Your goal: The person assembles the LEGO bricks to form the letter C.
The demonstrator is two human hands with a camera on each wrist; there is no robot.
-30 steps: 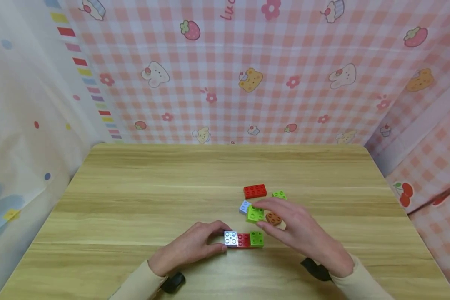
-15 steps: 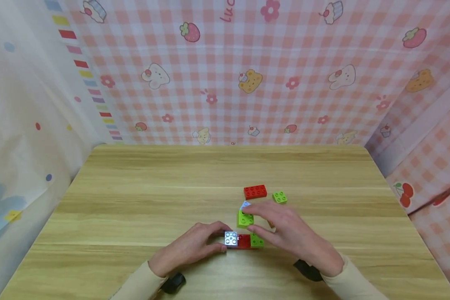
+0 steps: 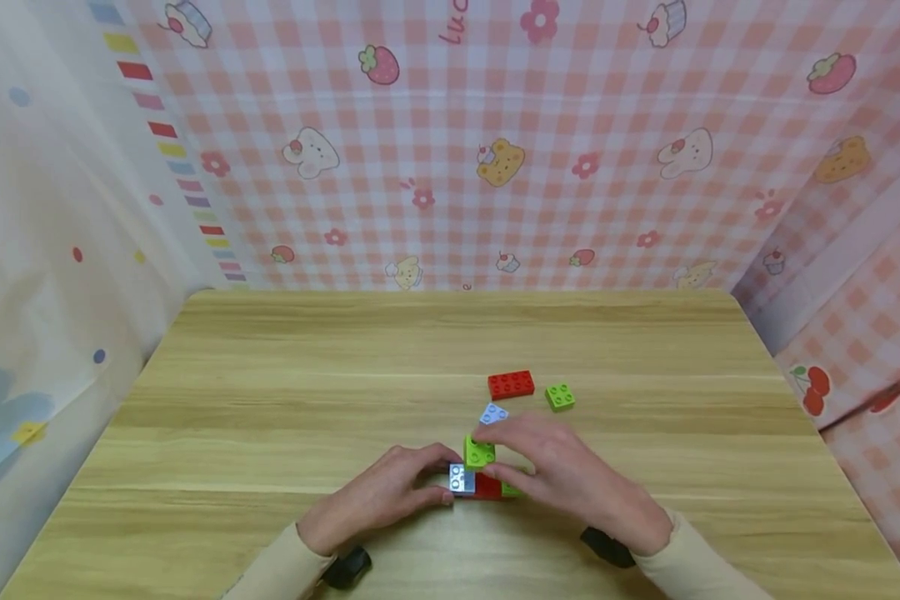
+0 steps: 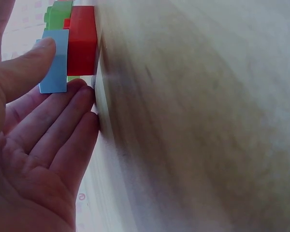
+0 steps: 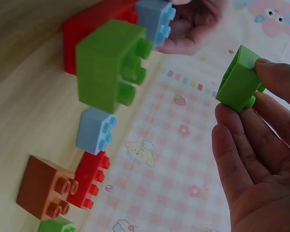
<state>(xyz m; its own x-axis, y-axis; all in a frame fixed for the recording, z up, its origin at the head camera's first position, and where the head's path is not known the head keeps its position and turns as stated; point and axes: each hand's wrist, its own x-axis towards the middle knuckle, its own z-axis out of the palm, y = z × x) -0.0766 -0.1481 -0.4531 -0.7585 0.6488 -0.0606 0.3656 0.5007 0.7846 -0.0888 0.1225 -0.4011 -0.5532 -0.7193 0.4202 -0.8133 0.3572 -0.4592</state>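
Note:
My left hand (image 3: 390, 487) grips the left end of a small assembly. Its thumb presses a light blue toy building brick (image 4: 55, 63) that is set on a long red brick (image 4: 82, 43). At the red brick's other end sits a green brick (image 5: 99, 72), partly hidden by my right hand in the head view. My right hand (image 3: 562, 471) pinches another green brick (image 3: 479, 452) between thumb and fingers. In the head view it appears over the red brick's middle, beside the blue one; the right wrist view shows it raised, its hollow underside partly visible.
Behind the right hand lie a loose red brick (image 3: 511, 384), a green brick (image 3: 560, 397) and a light blue brick (image 3: 492, 413) on the wooden table (image 3: 307, 358). A brown brick (image 5: 41, 188) shows only in the right wrist view. Patterned cloth (image 3: 420, 125) hangs behind the table.
My right hand has carried its green brick left and toward me, from near the loose bricks to above the assembly. The brown brick has become covered in the head view. My left hand stays put.

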